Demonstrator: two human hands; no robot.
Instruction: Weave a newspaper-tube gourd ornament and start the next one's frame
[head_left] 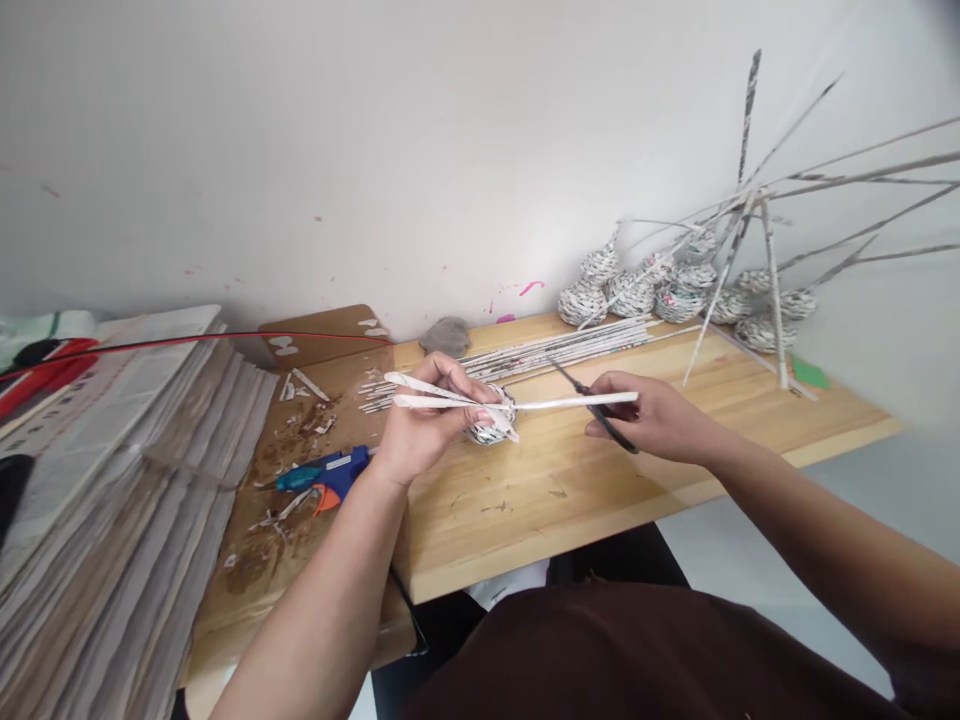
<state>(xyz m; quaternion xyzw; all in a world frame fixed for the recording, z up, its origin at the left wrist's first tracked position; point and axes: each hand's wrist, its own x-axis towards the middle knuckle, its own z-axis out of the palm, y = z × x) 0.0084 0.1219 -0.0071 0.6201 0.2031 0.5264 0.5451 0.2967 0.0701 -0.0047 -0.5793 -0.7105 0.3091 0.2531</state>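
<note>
My left hand (424,425) is closed around a small woven paper piece (487,432), rounded in shape, above the wooden table. Flat white paper tubes (420,401) stick out of it to the left. Another white paper tube (559,403) runs to the right, its far end passing in front of my right hand (652,415). Dark scissors (616,430) are gripped in that right hand, blades pointing up and to the left. Whether the right fingers also touch the tube, I cannot tell.
Rolled paper tubes (547,345) lie behind my hands. Woven paper gourds (630,293) line the wall, beside a standing frame of sticks (770,260). At left are a blue glue gun (337,473), paper scraps and stacked newspapers (142,470). A grey cloth (445,335) sits behind.
</note>
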